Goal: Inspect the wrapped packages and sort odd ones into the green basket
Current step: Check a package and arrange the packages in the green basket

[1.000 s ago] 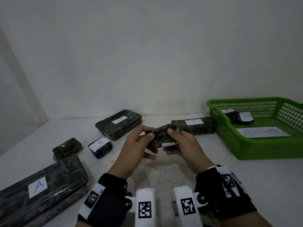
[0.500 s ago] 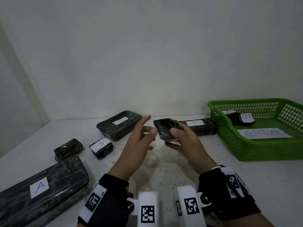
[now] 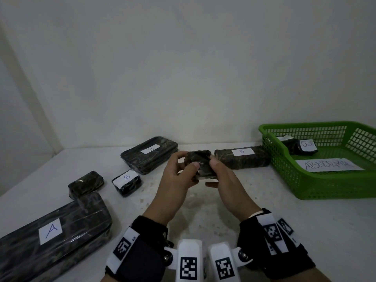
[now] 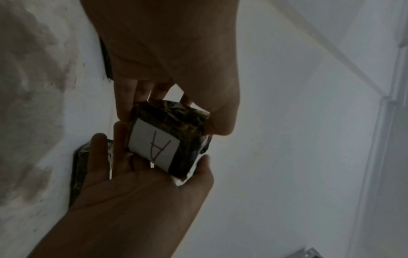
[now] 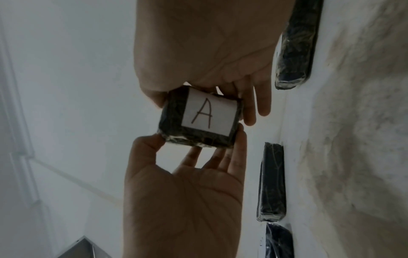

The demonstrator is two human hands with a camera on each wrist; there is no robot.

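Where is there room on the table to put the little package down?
Bare table lies under both hands, between the long A package and the green basket, and in front of the basket. The left side, around the small B package, is crowded.

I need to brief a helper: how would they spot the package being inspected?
Left of the green basket, above the table's middle, both hands hold one small dark wrapped package. Unlike its neighbours lying on the table, it is lifted, its white A label facing down.
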